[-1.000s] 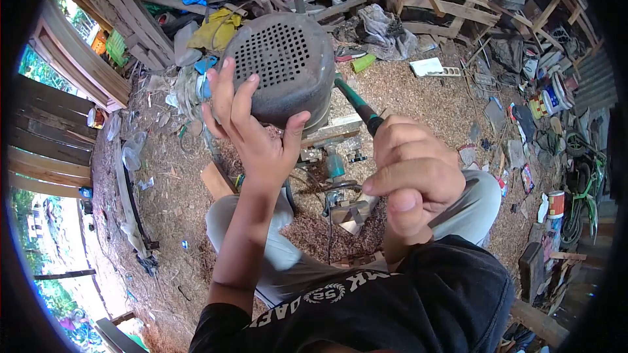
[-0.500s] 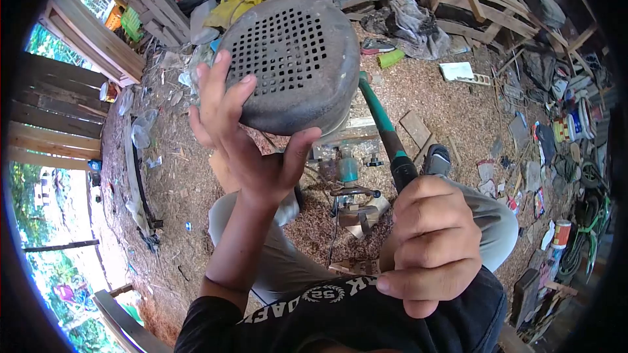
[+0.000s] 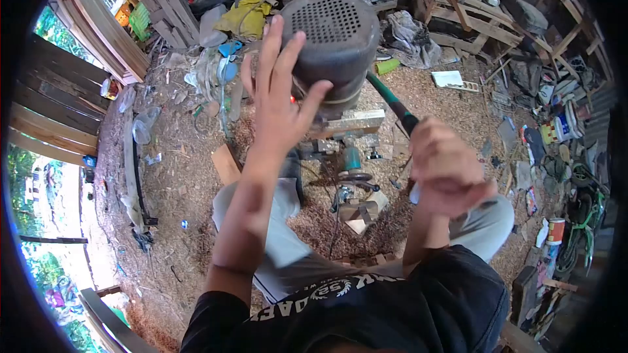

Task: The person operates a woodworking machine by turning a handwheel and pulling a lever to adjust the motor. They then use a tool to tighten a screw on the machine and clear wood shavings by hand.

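Observation:
A power tool's dark cylindrical motor housing [image 3: 337,46], with a perforated end cap, stands in front of me. My left hand [image 3: 278,101] is open, its fingers spread along the housing's left side. A green handle [image 3: 386,95] with a black grip slants from the tool toward me. My right hand [image 3: 448,163], smeared by motion, is closed around that grip. Below the housing lies a pale wooden piece [image 3: 363,121]. Nearer my legs is a green-bodied tool [image 3: 352,158] with dark metal parts, and a small wooden block [image 3: 358,222].
Wood shavings cover the ground [image 3: 183,202]. A yellow cloth [image 3: 245,16] and scrap wood lie at the back left. A wooden frame [image 3: 458,10] stands at the back right. Cans, buckets [image 3: 564,124] and a bicycle [image 3: 582,216] line the right side.
The motor housing has moved away from me and to the right, showing more of its side. My left hand has gone forward with it, and my right hand has shifted up and slightly right.

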Demonstrator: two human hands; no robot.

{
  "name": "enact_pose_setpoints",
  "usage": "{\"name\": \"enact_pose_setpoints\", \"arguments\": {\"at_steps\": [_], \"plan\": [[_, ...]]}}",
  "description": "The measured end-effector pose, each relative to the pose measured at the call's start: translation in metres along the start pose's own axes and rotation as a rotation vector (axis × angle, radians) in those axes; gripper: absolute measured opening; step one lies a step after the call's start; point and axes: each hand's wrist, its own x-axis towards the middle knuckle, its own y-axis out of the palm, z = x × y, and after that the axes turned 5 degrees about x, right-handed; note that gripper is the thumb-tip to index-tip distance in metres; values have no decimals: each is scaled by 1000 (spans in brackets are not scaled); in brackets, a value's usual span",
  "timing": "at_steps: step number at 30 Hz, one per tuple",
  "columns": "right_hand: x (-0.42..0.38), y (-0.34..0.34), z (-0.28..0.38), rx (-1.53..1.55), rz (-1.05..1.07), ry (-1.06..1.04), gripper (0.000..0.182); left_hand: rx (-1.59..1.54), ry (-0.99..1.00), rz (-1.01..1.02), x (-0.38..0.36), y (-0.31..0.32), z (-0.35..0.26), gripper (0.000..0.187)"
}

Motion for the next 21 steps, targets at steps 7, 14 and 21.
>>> {"name": "enact_pose_setpoints", "arguments": {"at_steps": [7, 14, 21], "plan": [[24, -6, 15, 110, -18, 410, 88, -261, -84, -27, -14, -14, 34, 56], [78, 0, 40, -304, 333, 1166, 74, -379, -173, -182, -26, -36, 39, 55], [123, 36, 8, -753, 319, 2017, 41, -444, -176, -168, -28, -38, 42, 50]]}}
